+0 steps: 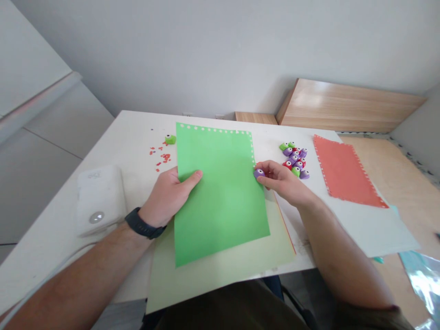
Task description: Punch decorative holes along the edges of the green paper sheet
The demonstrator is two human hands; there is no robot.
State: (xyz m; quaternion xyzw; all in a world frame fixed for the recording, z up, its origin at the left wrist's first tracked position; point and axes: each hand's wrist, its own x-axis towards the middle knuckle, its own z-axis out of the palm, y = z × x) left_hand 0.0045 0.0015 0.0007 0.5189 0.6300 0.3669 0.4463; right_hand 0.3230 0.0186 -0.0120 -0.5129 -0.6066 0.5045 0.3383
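A green sheet of paper (220, 192) is held up over the table, with small shapes punched along its top edge and the upper part of its right edge. My left hand (175, 188) grips its left side, thumb on the front and fingers hidden behind. At the right edge, just below the last punched shapes, my right hand (280, 181) pinches a small purple craft punch (259, 173) with an eye on it. Whether the paper sits in the punch's slot, I cannot tell. Beneath lies a pale green stack of sheets (220, 275).
Several purple, red and green punches (294, 158) cluster to the right. A red sheet (347, 169) with punched edges lies beyond them. Red paper bits (165, 158) and a green punch (170, 139) are at left, near a white device (99, 197) with a cable.
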